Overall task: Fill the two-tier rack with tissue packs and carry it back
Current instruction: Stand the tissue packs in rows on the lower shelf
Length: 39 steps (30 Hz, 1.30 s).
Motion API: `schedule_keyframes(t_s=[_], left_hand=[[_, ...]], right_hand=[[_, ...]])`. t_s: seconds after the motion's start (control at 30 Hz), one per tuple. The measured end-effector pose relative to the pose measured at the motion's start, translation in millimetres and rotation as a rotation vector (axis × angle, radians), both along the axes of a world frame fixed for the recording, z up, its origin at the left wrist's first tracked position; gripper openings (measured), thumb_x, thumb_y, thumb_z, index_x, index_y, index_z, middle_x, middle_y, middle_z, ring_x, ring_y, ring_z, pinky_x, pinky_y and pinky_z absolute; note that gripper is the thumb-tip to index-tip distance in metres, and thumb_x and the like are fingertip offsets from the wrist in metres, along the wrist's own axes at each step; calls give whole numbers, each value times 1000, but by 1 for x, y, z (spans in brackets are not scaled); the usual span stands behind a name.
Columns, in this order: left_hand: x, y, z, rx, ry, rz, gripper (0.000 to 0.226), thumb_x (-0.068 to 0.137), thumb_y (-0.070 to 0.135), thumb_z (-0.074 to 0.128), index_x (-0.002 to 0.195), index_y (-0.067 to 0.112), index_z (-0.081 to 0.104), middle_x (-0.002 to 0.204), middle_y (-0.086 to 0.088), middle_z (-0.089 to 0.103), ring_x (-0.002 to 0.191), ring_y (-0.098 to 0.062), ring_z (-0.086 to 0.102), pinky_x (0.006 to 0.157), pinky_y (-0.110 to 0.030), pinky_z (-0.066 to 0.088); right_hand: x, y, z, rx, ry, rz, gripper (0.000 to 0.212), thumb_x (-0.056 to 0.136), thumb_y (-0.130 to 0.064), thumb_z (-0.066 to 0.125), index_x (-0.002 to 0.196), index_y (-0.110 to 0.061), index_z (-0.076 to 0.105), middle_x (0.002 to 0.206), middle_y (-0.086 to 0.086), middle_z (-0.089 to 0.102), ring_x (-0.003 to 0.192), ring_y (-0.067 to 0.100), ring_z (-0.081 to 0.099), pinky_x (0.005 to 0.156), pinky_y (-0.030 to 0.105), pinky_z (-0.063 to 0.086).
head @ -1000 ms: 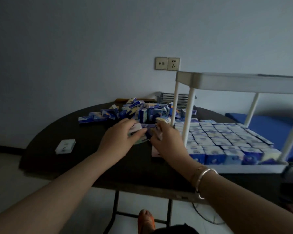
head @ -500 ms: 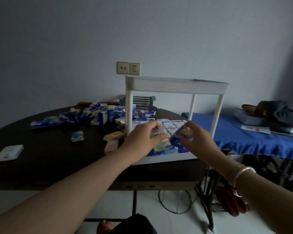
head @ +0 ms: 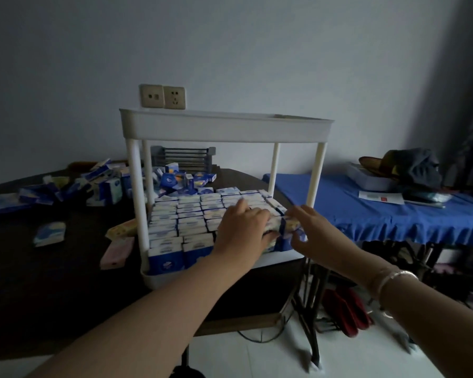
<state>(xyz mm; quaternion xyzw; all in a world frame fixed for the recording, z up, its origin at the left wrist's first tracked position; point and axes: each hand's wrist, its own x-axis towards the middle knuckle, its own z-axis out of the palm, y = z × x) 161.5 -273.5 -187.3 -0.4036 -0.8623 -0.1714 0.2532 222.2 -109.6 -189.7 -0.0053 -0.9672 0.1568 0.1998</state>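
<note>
A white two-tier rack (head: pixel 224 126) stands on the dark round table (head: pixel 52 282). Its lower tier is packed with rows of blue-and-white tissue packs (head: pixel 186 214). My left hand (head: pixel 243 230) reaches into the lower tier's front right corner and grips a tissue pack (head: pixel 273 223) there. My right hand (head: pixel 309 233) is just beside it, fingers curled on another pack (head: pixel 291 223) at the tier's right edge. I cannot see inside the upper tier from here.
A loose heap of tissue packs (head: pixel 104 184) lies on the table behind and left of the rack, with stray packs (head: pixel 49 233) and a pink one (head: pixel 118 252) nearer. A blue-covered table (head: pixel 393 214) with a hat and papers stands right. Red slippers (head: pixel 347 309) lie on the floor.
Both hands carried packs from the heap to the rack's lower tier and now press them into its front right corner. The view has swung right and closer.
</note>
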Motion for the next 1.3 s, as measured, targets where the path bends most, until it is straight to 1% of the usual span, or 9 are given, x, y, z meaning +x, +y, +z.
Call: schedule_keyframes(t_s=[0.3,0.53,0.63,0.73,0.83,0.9,0.97,1.1,1.3], left_hand=[[-17,-9,-21,-163,23,-20,45,96,45,45,134,23,42,137,4,49,122,-19,49,92,-34,43],[-32,-30,-25,-342,-21,-84,59,100,47,33,152,26,15,160,8,12,146,-13,14,115,-34,23],[-32,-36,-25,-368,-39,-74,64,100,48,31,153,25,5,160,8,5,147,-11,9,118,-33,17],[-27,-29,-26,-393,-48,-10,66,100,46,34,152,28,-3,161,3,2,148,-17,9,117,-38,16],[-24,-22,-23,-406,-95,23,63,101,41,31,153,27,-4,161,-2,2,148,-21,8,118,-41,17],[-22,-26,-17,-407,-134,20,64,102,41,28,153,22,-4,161,-2,1,148,-19,7,119,-38,13],[-19,-35,-14,-387,-164,23,68,101,45,26,152,15,-7,161,-3,-2,148,-17,2,120,-37,7],[-11,-71,-3,-237,-167,0,64,101,45,27,153,15,4,161,1,4,147,-13,3,118,-31,6],[5,-151,6,3,-130,36,36,99,30,43,134,23,48,133,6,54,123,-12,48,99,-25,38]], right_hand=[[-7,-5,-9,111,-23,20,40,90,-10,51,127,-16,36,132,0,33,84,16,53,73,32,51],[-15,-19,-16,170,-28,14,44,95,-13,48,136,-19,35,148,1,25,114,25,53,84,36,54],[-16,-22,-27,224,-68,-12,57,93,-9,49,144,-24,30,157,0,11,137,24,34,90,41,54],[-13,-23,-37,284,-112,-13,70,92,-5,45,151,-23,14,160,-1,3,147,20,4,108,42,39],[-12,-25,-37,351,-177,2,62,91,-6,43,149,-9,21,160,2,-5,146,20,-12,120,42,15],[-7,-29,-32,319,-246,-4,64,93,-7,41,150,-7,13,159,4,-14,145,21,-18,117,37,-5],[0,-34,-28,225,-247,-45,73,92,-5,40,152,-12,0,158,2,-17,144,19,-20,115,35,-5],[15,-57,-10,164,-36,-68,73,87,-1,46,150,-17,13,159,-1,2,146,15,-8,119,39,9],[5,-136,16,159,89,69,56,87,-8,52,140,-20,37,147,-2,35,137,16,27,111,32,29]])
